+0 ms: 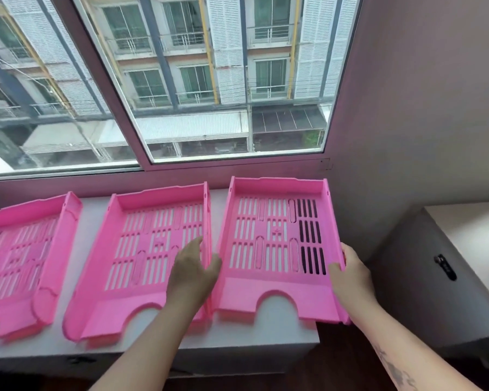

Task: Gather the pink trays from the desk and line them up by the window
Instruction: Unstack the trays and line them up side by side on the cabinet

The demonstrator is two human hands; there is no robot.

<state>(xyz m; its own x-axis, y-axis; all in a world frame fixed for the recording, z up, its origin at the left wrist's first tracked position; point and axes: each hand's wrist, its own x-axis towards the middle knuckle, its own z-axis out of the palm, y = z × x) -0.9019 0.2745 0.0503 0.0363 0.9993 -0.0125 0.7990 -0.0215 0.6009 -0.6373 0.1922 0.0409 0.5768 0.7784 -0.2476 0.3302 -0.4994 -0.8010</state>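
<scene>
1. Three pink trays lie flat in a row on the white bench (pixel 266 338) directly below the window (pixel 181 80), each with its slotted floor up and its notched open end toward the person.
2. The right tray (pixel 277 249) is the one being handled. Its back wall sits close under the window frame, and its right edge juts past the end of the bench, so dark floor shows through the rightmost slots.
3. The right hand (pixel 350 275) grips that tray's right wall near the front corner, thumb on the inside of the rim and fingers wrapped around the outside.
4. The left hand (pixel 194 273) is loosely spread with fingers extended. It lies over the near right part of the middle tray (pixel 150 249), its thumb reaching across to the right tray's left wall; whether it is really touching I cannot tell.
5. The middle tray is just beside the right tray, their side walls nearly meeting, angled slightly away from the window line.
6. The left tray (pixel 26 255) is further along the window, a clear strip of bench separating it from the middle one, cut off by the picture's edge.
7. Beyond the window's right corner stands a grey cabinet (pixel 424 277) with a black latch (pixel 445 267).
</scene>
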